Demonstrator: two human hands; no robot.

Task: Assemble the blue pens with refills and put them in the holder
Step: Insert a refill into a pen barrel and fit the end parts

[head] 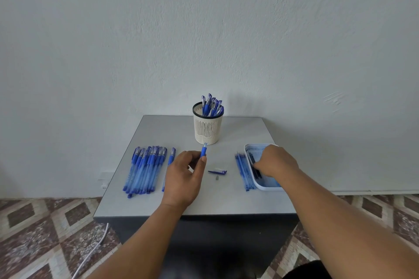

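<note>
A light, stiff pen barrel (203, 151) is pinched by the left hand (184, 178) above the tabletop (226, 201). Thin, bendable refills (243, 170) are best taken mid-length; the right hand (275, 161) is curled in the tray (267, 186), grip unclear.

We see translucent blue plastic pens (145, 170) with darker blue grips lying on a plain pale grey square table (226, 199), and a cream slotted plastic holder (208, 129) with a black rim holding more blue capped pens (212, 105). The shallow tray (250, 161) is white with a pale blue inside, beside thin translucent blue refills (242, 171). Around the table we note a floor of brown, red and cream diamond-patterned tiles (45, 229), a white cable (90, 256), and a plain pale grey-blue textured wall (204, 29).
</note>
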